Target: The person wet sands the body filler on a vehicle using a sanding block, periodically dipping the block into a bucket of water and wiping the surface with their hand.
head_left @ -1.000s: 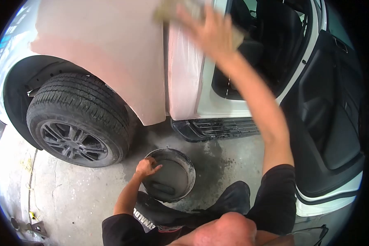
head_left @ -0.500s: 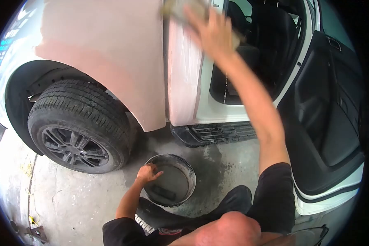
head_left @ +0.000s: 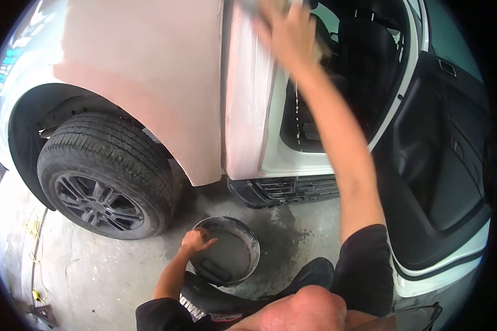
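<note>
At the top of the view, my right hand [head_left: 292, 41] is blurred by motion and closed on a greyish-yellow block [head_left: 251, 6], which lies against the pinkish-white door pillar [head_left: 249, 99] of a car. Part of the block shows on both sides of the hand. Lower down, my left hand [head_left: 196, 240] grips the rim of a round bucket [head_left: 255, 248], its thumb pointing inward. Murky grey liquid fills the bucket, and a dark oblong block [head_left: 215, 270] lies in it near the wall closest to me.
To the left are the car's sanded rear panel [head_left: 143, 66] and a large wheel [head_left: 102, 204]. A black side step [head_left: 292, 189] juts out below the doorway. On the right stands the open door [head_left: 442, 160]. Yellow cord [head_left: 33, 227] lies on the concrete floor at far left.
My right hand and the block have shifted slightly upward relative to the car. The view has tilted a little, while my left hand stays at the bucket rim.
</note>
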A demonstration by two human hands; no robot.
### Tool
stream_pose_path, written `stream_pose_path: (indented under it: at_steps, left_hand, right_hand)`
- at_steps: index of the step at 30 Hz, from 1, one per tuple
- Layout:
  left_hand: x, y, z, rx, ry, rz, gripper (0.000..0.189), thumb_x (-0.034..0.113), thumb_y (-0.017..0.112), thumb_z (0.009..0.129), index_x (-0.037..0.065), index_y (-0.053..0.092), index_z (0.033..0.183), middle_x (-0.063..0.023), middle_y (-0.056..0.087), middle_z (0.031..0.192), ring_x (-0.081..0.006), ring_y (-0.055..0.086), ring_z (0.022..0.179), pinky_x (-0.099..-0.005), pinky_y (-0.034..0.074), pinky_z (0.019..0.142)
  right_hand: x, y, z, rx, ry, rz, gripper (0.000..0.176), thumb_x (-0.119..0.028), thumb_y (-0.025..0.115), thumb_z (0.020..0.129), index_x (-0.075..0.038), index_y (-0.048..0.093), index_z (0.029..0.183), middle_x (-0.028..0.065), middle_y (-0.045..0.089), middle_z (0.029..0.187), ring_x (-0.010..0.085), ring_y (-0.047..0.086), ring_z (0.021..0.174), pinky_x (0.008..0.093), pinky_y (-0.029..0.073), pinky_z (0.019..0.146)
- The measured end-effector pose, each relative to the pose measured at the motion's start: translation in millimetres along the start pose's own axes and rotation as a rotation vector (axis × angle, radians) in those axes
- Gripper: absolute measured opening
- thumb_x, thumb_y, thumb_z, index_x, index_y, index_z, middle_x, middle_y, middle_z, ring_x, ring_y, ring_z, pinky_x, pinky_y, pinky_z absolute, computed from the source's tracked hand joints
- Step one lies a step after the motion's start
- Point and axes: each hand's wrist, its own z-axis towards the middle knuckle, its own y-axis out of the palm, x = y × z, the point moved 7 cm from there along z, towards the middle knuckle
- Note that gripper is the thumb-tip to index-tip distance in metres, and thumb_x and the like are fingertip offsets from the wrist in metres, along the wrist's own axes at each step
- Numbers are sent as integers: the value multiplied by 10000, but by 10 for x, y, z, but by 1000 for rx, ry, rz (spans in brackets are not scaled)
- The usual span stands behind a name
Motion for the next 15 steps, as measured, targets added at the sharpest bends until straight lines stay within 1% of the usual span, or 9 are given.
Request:
stream_pose_path:
  at_steps: [2,4,6,8,11,12,13,14,15]
  left_hand:
    - [10,-14,2,-31,22,4,572,630,671,852,81,745,995,-148,720,1060,-334,690,1018,-430,547,910]
    - [44,-28,61,-36,33,-5,575,628,669,854,77,744,998,-148,722,1051,-332,691,1015,-430,547,907]
    - [50,-40,18,-46,17,-19,575,627,666,856,76,744,1001,-146,724,1041,-329,693,1013,-429,548,906]
    - [75,-60,-30,-69,15,-4,575,628,668,856,76,745,999,-148,726,1030,-327,694,1015,-429,549,906]
    - [19,46,-49,-56,24,22,574,630,663,858,80,748,999,-145,728,1022,-325,695,1014,-426,550,907]
    - [-15,83,-40,-46,33,33,573,631,660,859,82,749,1000,-144,729,1021,-325,695,1013,-424,551,907]
    - [-24,81,1,-28,60,43,567,629,669,855,79,745,972,-141,726,1000,-325,696,989,-423,553,885]
    - [-30,99,32,-8,81,47,563,627,677,851,75,740,944,-139,724,978,-325,696,966,-421,555,862]
    - [-43,119,28,5,101,55,559,625,685,847,72,736,915,-136,721,957,-324,696,942,-420,557,839]
  right_hand:
    - [168,-95,703,-113,271,139,559,-307,632,983,-127,481,1490,255,515,1257,340,528,1104,496,456,919]
    - [117,-67,619,-114,312,184,562,-297,630,982,-102,474,1486,262,509,1261,352,529,1102,518,452,937]
    - [-100,30,-106,-14,148,-27,595,-415,719,875,-275,573,1434,253,526,1170,403,526,998,485,453,775]
    - [-389,-30,-962,-48,61,46,698,-398,770,843,-312,495,1479,250,520,1161,389,543,988,506,457,770]
    - [-359,-113,-943,-42,-27,76,741,-376,804,810,-310,494,1481,251,512,1162,377,539,961,489,456,752]
    - [-271,-72,-631,-136,31,12,674,-371,759,846,-359,527,1478,213,511,1162,380,525,973,462,444,762]
    - [-148,-42,-233,-105,51,17,606,-383,752,856,-340,568,1432,219,540,1175,387,564,987,479,483,770]
    - [-22,-54,200,20,39,5,535,-390,733,875,-283,605,1383,212,571,1146,392,602,978,506,521,769]
    - [292,290,602,-243,202,142,510,-402,716,886,-241,619,1360,206,585,1123,396,620,959,520,545,757]
